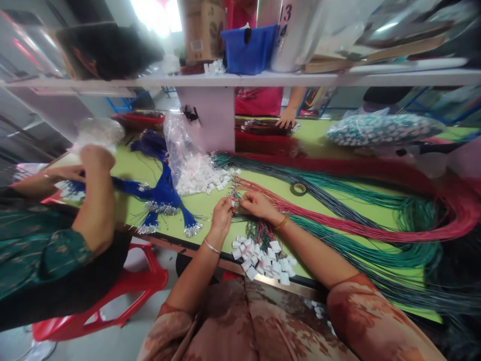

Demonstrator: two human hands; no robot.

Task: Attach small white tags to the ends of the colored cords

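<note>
My left hand pinches a small white plastic connector between thumb and forefinger, over the green table mat. Close beside it on the right, my right hand is closed on what looks like a thin wire at the connector; its colour is hard to make out. Just beyond my hands lie the ends of a bundle of red wires. Green wires and dark grey wires stretch off to the right. Nearer my body, several wires with white connectors are piled at the table edge.
Loose white connectors spill from a clear bag behind my left hand. Blue wire bundles lie left, beside a co-worker's arm. A tape roll rests among the wires. A shelf crosses above; another person's hand is behind it.
</note>
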